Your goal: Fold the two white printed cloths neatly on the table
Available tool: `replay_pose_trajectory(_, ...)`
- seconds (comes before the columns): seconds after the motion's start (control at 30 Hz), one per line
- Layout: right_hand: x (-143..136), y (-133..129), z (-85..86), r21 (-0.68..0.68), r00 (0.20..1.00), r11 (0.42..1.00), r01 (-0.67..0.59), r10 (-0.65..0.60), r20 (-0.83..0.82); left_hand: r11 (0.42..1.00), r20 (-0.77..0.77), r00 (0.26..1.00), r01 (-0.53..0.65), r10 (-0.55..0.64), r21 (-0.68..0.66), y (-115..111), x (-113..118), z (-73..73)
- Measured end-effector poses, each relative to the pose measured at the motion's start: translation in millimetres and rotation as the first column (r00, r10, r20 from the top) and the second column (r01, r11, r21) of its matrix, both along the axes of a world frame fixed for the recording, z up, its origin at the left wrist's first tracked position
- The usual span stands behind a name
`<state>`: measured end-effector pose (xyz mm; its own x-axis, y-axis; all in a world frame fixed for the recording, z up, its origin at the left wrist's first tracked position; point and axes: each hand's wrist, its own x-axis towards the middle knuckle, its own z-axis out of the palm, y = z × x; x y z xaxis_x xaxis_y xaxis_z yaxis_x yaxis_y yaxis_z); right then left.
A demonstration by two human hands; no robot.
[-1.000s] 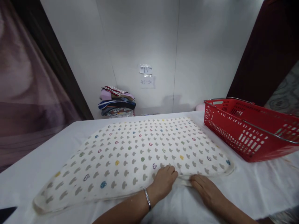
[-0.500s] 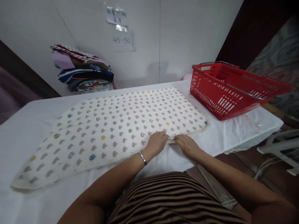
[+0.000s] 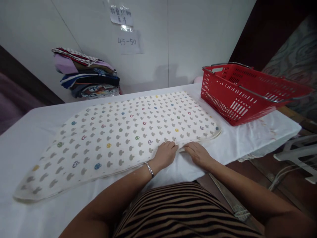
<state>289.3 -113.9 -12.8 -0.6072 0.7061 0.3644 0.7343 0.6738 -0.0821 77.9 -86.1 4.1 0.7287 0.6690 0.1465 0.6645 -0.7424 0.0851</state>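
A cream cloth [image 3: 128, 132] printed with grey and coloured mushrooms lies spread in layers across the white-covered table. Its near edge is pinched by my left hand [image 3: 165, 153], which wears a silver bracelet [image 3: 149, 169] at the wrist. Just to the right, my right hand [image 3: 198, 154] grips the same edge, fingers closed on it. A short stretch of the edge shows between the two hands, slightly lifted. My fingertips are partly hidden by the fabric.
A red plastic basket [image 3: 230, 99] with metal handles stands at the table's right end. Folded clothes [image 3: 89, 74] are stacked at the back left against the wall. The white tablecloth [image 3: 218, 153] hangs over the front edge; a white plastic stool [image 3: 297, 153] is at the right.
Both hands keep their hold on the near edge of the cloth, almost in the same place. The view has shifted slightly.
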Motion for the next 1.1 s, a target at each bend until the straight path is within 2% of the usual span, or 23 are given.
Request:
replay_pose_trajectory(0.2, -0.4, 0.8, -1.3, 0.006, 1.000, 1.000, 0.016, -0.016, 0.003, 0.999, 0.038, 0.999, -0.012, 0.013, -0.037, -5.2, 2.6, 7.7)
replay_pose_trajectory(0.6, -3.5, -1.2, -0.9, 0.027, 0.999, 0.999, 0.021, -0.022, 0.032, 0.993, 0.072, 0.993, -0.089, 0.095, -0.080, 3.9, 20.1, -3.8)
replay_pose_trajectory(0.8, 16.8, -14.2, -7.6, 0.135, 0.983, 0.975, 0.176, -0.167, -0.075, 0.993, 0.110, 0.989, -0.090, 0.098, -0.075, 4.9, 17.4, -6.8)
replay_pose_trajectory(1.0, 51.7, -22.7, -9.0, 0.119, 0.930, 0.925, 0.360, -0.346, -0.123, 0.986, 0.150, 0.981, -0.106, 0.125, -0.128, 9.2, 17.1, -7.1)
replay_pose_trajectory(1.1, 65.4, -19.7, -6.7, 0.126, 0.907, 0.899, 0.419, -0.411, -0.085, 0.978, 0.137, 0.978, -0.133, 0.155, -0.162, 10.5, 18.5, -6.2)
